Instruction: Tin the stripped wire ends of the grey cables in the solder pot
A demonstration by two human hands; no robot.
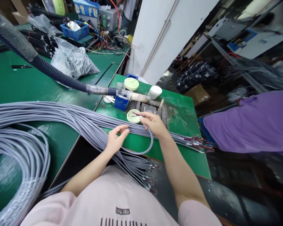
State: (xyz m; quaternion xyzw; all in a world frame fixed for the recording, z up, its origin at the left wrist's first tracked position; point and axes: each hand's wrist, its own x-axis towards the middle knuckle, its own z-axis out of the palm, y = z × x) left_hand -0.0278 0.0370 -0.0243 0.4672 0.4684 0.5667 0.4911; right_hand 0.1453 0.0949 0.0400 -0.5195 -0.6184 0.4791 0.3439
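Note:
My right hand (153,124) pinches the end of a grey cable (151,142), which loops down below it and back to the left. Thin coloured wires (137,114) stick out of that end, over a shallow pale dish (131,119). My left hand (118,137) is held above the grey cable bundle (94,121), thumb and fingers apart, with nothing between them. The bundle runs across the green table (179,110) under both hands and ends at the right in stripped coloured wires (198,142).
A dark ribbed hose (58,77) reaches a blue box (121,102). Behind stand a pale green lid (131,83) and a white jar (155,92). Coiled grey cables (30,157) lie at the left. A person in a purple top (252,122) is at the right.

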